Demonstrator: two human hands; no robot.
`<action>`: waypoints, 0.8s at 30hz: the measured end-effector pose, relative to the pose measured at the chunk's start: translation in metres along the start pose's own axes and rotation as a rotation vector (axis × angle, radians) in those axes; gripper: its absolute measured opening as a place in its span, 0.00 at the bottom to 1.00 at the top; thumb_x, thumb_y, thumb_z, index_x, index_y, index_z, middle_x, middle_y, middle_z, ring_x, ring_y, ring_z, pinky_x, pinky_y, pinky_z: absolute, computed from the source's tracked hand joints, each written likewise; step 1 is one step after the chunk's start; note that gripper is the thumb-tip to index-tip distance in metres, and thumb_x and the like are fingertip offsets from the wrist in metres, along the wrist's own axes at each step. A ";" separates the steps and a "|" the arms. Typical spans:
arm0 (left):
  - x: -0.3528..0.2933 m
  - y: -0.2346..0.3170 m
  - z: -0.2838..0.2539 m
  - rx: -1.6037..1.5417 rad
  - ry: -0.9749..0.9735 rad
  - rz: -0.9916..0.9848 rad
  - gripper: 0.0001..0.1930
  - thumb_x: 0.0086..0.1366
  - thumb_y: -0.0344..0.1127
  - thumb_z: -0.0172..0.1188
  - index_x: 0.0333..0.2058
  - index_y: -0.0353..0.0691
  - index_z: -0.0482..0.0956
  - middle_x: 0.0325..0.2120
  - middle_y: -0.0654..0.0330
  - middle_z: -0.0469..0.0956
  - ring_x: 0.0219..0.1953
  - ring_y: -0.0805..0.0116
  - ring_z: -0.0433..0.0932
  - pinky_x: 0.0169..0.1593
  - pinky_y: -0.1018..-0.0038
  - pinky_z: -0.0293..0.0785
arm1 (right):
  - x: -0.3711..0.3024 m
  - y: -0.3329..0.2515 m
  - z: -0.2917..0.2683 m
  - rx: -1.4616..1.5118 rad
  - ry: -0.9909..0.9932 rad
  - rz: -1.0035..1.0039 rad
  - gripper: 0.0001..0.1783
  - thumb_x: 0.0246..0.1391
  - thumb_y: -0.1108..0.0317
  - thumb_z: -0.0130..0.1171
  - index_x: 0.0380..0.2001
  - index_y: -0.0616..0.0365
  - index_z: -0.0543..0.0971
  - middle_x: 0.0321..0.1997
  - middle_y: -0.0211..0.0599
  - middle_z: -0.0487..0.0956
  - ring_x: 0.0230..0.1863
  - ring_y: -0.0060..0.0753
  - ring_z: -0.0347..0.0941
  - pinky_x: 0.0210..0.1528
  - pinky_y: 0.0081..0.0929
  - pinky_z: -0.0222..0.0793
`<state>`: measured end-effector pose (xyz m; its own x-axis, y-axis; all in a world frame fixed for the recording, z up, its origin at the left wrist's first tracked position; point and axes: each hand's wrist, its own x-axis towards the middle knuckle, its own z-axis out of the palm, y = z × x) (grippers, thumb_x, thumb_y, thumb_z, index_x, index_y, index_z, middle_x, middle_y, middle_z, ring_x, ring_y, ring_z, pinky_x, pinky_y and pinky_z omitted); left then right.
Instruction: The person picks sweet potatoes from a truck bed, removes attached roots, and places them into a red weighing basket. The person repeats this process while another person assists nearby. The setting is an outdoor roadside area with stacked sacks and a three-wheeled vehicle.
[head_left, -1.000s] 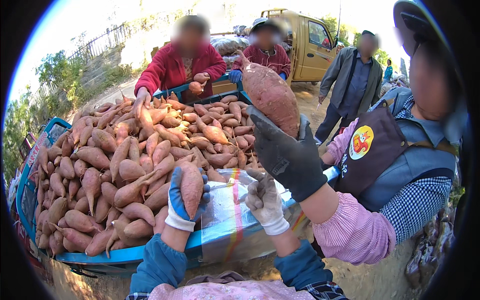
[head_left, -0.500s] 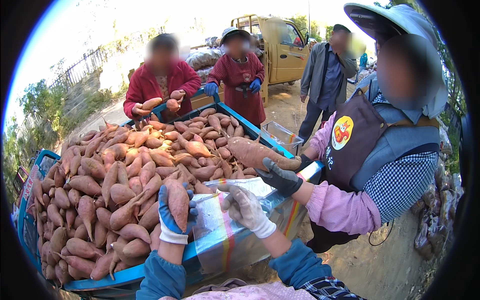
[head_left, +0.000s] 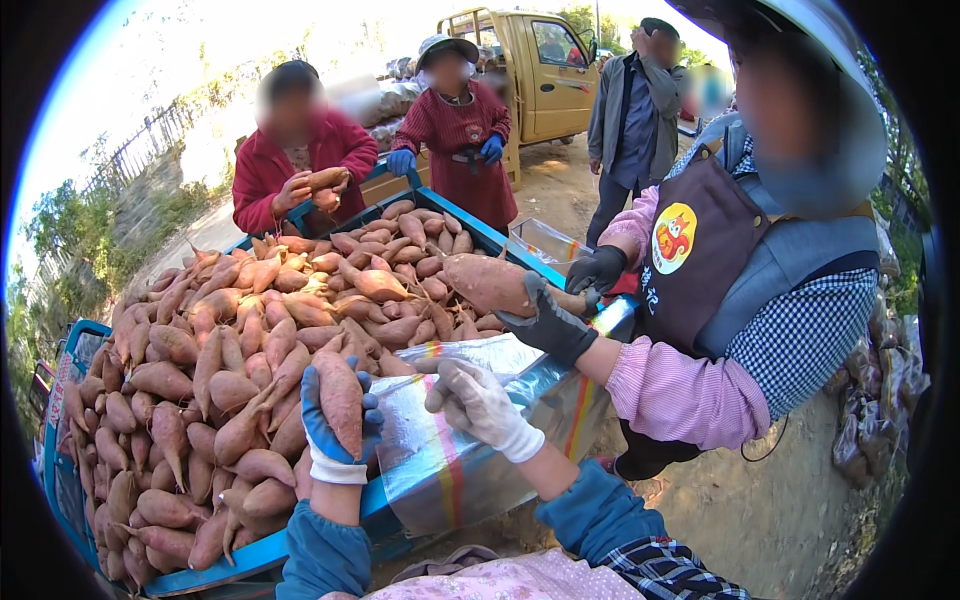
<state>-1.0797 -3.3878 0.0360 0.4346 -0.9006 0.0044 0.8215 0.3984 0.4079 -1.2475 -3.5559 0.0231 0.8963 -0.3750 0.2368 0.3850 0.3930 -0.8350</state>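
A head-worn fisheye camera, the left of a side-by-side pair, looks down and ahead across the near edge of a blue cart bed point(head_left: 250, 558). The wearer's left hand point(head_left: 340, 410) and right hand point(head_left: 487, 405) sit close below the lens. The wide view, curving at its dark round rim, reaches past the bed's far corner to a yellow truck point(head_left: 556, 90) in the distance.

You have a gap between your left hand point(head_left: 326, 440) and right hand point(head_left: 487, 408), above the plastic sheet point(head_left: 415, 445); heaped sweet potatoes point(head_left: 215, 390) bar your left, a co-worker's dark-gloved hand point(head_left: 552, 328) the forward right.
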 end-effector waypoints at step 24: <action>0.006 -0.009 0.015 0.011 0.222 0.081 0.32 0.65 0.65 0.54 0.52 0.40 0.73 0.34 0.53 0.83 0.26 0.57 0.82 0.26 0.63 0.81 | -0.002 -0.007 -0.002 -0.027 -0.061 -0.015 0.28 0.69 0.50 0.48 0.58 0.63 0.72 0.30 0.31 0.78 0.17 0.10 0.59 0.20 0.10 0.54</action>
<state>-1.0903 -3.3991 0.0456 0.5706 -0.8049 -0.1627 0.7771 0.4652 0.4240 -1.2523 -3.5597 0.0270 0.9026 -0.3282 0.2785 0.3931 0.3649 -0.8440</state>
